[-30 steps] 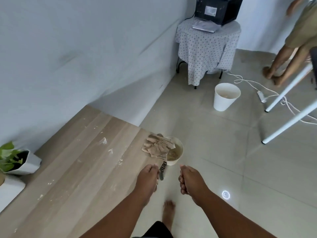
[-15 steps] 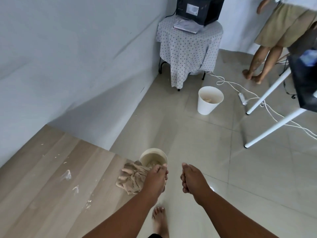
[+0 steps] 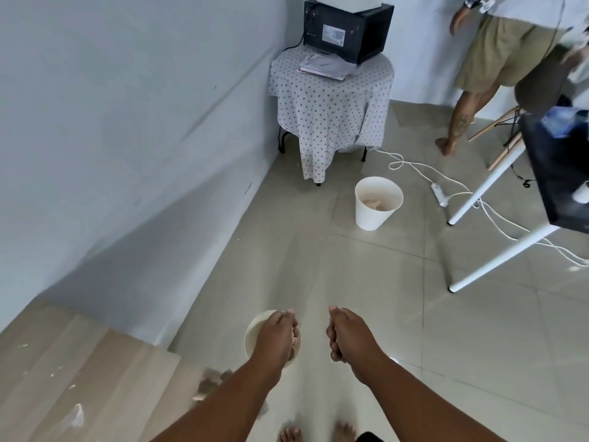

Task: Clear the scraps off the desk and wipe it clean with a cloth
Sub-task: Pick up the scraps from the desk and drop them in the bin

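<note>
My left hand (image 3: pixel 276 341) grips the rim of a white bowl (image 3: pixel 255 334) and holds it over the floor, just past the corner of the wooden desk (image 3: pixel 95 374). Beside it my right hand (image 3: pixel 347 336) has its fingers curled, and nothing shows inside them. A beige cloth (image 3: pixel 209 383) lies blurred at the desk's edge, partly hidden by my left forearm. White scraps (image 3: pixel 73 416) and small flecks are scattered on the desk top. A white waste bin (image 3: pixel 378 202) stands on the floor ahead with something beige inside.
A small table under a dotted cover (image 3: pixel 331 100) carries a black appliance (image 3: pixel 347 30) in the corner. A power strip (image 3: pixel 439 193) and white cables trail over the tiles. White table legs (image 3: pixel 497 266) slant at the right. Another person (image 3: pixel 497 59) stands at the back right.
The view swung right, off the desk and toward the floor. My left hand took hold of the bowl and carried it off the desk edge. The cloth stayed on the desk.
</note>
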Demonstrator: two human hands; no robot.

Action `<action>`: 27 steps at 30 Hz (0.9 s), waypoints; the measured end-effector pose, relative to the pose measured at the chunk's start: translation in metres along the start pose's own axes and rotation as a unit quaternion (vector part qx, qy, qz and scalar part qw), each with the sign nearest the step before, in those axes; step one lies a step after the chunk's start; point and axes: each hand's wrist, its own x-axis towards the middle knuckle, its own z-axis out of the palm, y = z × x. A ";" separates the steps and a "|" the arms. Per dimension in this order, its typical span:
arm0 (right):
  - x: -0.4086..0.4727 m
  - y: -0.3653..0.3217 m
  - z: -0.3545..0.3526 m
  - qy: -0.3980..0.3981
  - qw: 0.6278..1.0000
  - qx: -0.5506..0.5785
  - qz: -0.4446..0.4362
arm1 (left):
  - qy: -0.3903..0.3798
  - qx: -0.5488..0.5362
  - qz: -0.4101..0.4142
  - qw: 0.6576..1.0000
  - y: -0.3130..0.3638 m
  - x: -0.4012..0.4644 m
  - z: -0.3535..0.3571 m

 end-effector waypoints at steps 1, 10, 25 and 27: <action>0.006 -0.005 -0.001 -0.003 1.000 -0.001 0.002 | 0.005 0.001 0.001 1.000 0.005 0.004 0.002; 0.079 -0.049 0.000 -0.079 0.995 -0.059 0.009 | 0.117 -0.029 -0.032 0.992 0.016 0.055 0.006; 0.195 -0.062 0.022 -0.210 0.965 -0.137 0.079 | 0.252 -0.233 -0.143 0.928 -0.003 0.091 0.020; 0.201 -0.039 0.025 -0.206 0.960 -0.159 0.099 | 0.263 -0.254 -0.151 0.919 -0.020 0.099 0.023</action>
